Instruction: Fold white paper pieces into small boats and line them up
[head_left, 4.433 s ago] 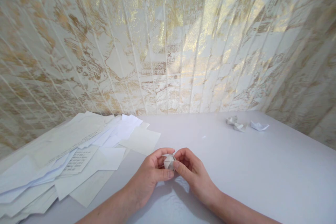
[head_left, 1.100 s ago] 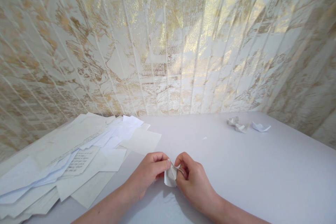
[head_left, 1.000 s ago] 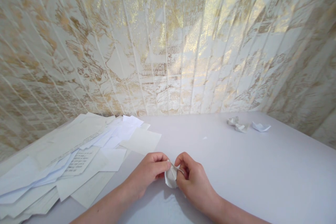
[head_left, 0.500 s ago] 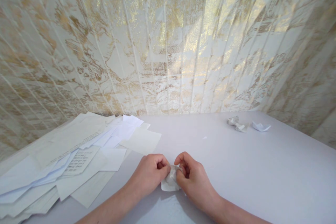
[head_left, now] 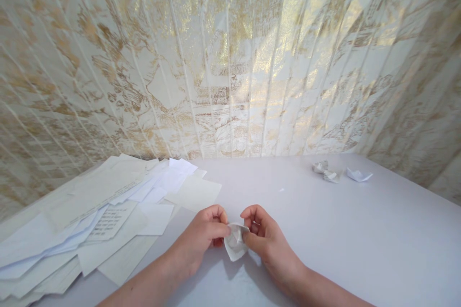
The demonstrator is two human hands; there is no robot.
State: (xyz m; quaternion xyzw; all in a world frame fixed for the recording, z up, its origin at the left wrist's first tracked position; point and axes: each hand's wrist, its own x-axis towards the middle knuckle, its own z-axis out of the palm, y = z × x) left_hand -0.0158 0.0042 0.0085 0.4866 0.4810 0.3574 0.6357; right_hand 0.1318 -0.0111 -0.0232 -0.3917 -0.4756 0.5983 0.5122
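A small piece of folded, creased whitish paper (head_left: 236, 244) is held between both hands above the white table, near its front. My left hand (head_left: 205, 232) pinches the paper's upper left edge between thumb and fingers. On the other side, my right hand (head_left: 268, 240) has its thumb against the right edge, with the fingers curled behind. The paper looks slightly cupped, with one corner pointing down.
Loose paper sheets (head_left: 118, 220) overlap in a wide pile on the left. At the back right of the table (head_left: 360, 230) lie crumpled folded papers (head_left: 326, 171) and a small white folded paper (head_left: 359, 175). A patterned curtain (head_left: 230, 57) hangs behind.
The folded paper has turned and tilted, with a corner now pointing down. My left hand has shifted slightly left, its thumb straighter; my right hand has moved little.
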